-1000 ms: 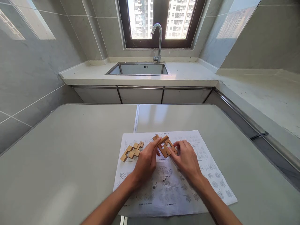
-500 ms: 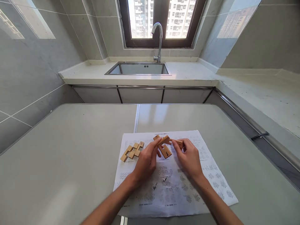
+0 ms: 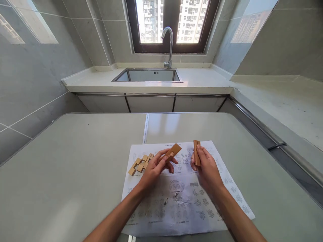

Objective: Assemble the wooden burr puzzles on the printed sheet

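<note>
tan wood: the fingers of our left hand [image 3: 153, 169] clamp a slanting bar [image 3: 175, 149], its long axis rising rightward; those of our right hand [image 3: 208, 164] clamp a near-upright block [image 3: 197, 154], apart to its right. square-edged pieces [image 3: 138, 163] lie beside our left hand on creased, printed paper [image 3: 186, 211].

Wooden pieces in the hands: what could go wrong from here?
Drop: the right hand has its thumb along a wooden stick; if that grip loosens, the stick could slip.

Knock: the left hand, gripping wooden pieces, is right next to the wooden cluster in view, so a leftward move might disturb it.

Drag: no fixings show on the printed sheet; a forearm brushing it could shift the cluster too.
</note>
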A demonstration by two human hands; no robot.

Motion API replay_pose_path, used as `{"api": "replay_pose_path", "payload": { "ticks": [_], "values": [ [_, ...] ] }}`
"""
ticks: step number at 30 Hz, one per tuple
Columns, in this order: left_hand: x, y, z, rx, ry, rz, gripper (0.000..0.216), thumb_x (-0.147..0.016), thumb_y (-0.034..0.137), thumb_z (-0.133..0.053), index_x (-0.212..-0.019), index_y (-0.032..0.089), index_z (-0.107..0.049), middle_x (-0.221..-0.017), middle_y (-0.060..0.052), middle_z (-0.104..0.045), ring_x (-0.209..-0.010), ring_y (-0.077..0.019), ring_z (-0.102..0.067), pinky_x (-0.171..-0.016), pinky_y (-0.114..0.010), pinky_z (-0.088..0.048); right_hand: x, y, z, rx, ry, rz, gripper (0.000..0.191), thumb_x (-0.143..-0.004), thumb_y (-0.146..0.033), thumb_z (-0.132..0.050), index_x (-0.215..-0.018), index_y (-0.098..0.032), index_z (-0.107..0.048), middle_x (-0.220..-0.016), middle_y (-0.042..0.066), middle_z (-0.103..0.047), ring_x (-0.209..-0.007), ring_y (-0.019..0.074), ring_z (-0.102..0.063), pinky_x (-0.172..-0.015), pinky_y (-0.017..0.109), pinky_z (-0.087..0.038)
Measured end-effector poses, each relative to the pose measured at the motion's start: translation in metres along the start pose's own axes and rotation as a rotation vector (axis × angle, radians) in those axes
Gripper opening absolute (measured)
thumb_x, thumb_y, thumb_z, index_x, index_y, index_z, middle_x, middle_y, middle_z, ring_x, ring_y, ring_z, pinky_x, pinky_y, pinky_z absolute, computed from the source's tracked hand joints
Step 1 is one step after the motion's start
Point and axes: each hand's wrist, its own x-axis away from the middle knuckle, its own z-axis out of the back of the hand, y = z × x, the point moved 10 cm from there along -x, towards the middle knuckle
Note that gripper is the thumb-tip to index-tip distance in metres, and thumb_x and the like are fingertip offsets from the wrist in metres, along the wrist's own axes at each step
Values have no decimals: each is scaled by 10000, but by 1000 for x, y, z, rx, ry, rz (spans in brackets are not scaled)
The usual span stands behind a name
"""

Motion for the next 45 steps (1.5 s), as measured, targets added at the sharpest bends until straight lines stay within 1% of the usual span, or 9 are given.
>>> {"api": "replay_pose_path", "payload": {
  "ticks": [6,10,16,20,26,31,34,38,45],
  "values": [
    [-2,-8,9,204,53,49,348,-974,387,-678,-1234,155,-681,-972,-103,-703,-748,-169,-595,-796,-349,-482,2,0,-16,-84,-122,-42,405,-942,-582,-697,-824,-234,-527,-650,-55,-461,-481,91,-314,-440,257,-260],
    [-2,-7,5,200,41,62,367,-981,372,-681,-1284,166,-680,-1006,-112,-701,-758,-166,-583,-782,-342,-472,7,-1,-25,-79,-184,-90,393,-918,-611,-722,-956,-250,-572,-644,-71,-448,-470,88,-275,-432,249,-229],
    [-1,-6,-1,156,-3,75,421,-988,422,-679,-1320,164,-679,-1030,-132,-701,-778,-176,-580,-773,-344,-480,14,3,-37,-105,-301,-135,434,-922,-610,-733,-848,-241,-516,-601,-82,-416,-466,73,-221,-415,233,-182],
    [0,-8,-6,126,-63,84,432,-1014,430,-640,-1352,162,-661,-1041,-133,-710,-809,-187,-607,-821,-363,-499,15,5,-39,-63,-311,-130,469,-906,-640,-735,-802,-240,-513,-584,-82,-408,-454,76,-223,-401,239,-188],
    [4,-3,-16,-12,-126,57,460,-1035,451,-594,-1409,187,-633,-1069,-109,-713,-830,-190,-634,-924,-408,-505,18,7,-41,12,-358,-146,443,-926,-675,-687,-958,-236,-635,-556,-85,-404,-449,94,-248,-427,257,-214],
    [6,4,-14,-165,-102,-22,445,-1080,455,-498,-1431,210,-619,-955,-69,-696,-847,-207,-638,-921,-410,-515,19,5,-42,45,-387,-140,455,-963,-667,-646,-864,-224,-616,-620,-50,-498,-488,98,-336,-497,271,-271],
    [7,2,-12,-211,-63,-20,504,-1082,472,-503,-1520,224,-513,-956,-59,-717,-853,-204,-660,-922,-398,-525,19,6,-41,43,-377,-135,465,-945,-678,-665,-862,-222,-616,-641,-46,-507,-494,95,-342,-501,272,-271],
    [8,-2,-16,-143,-89,-24,727,-1051,475,-582,-1649,230,-248,-1156,-130,-737,-853,-202,-694,-843,-372,-557,18,10,-39,45,-374,-149,472,-918,-694,-686,-902,-224,-647,-653,-43,-509,-496,99,-352,-499,276,-294],
    [10,-8,-18,-259,-103,-62,654,-1057,442,-592,-1617,234,-326,-1221,-160,-735,-1079,-266,-738,-894,-369,-588,19,11,-36,49,-379,-152,462,-947,-671,-667,-877,-216,-632,-661,-50,-503,-499,90,-322,-530,274,-298]
  ]
}}
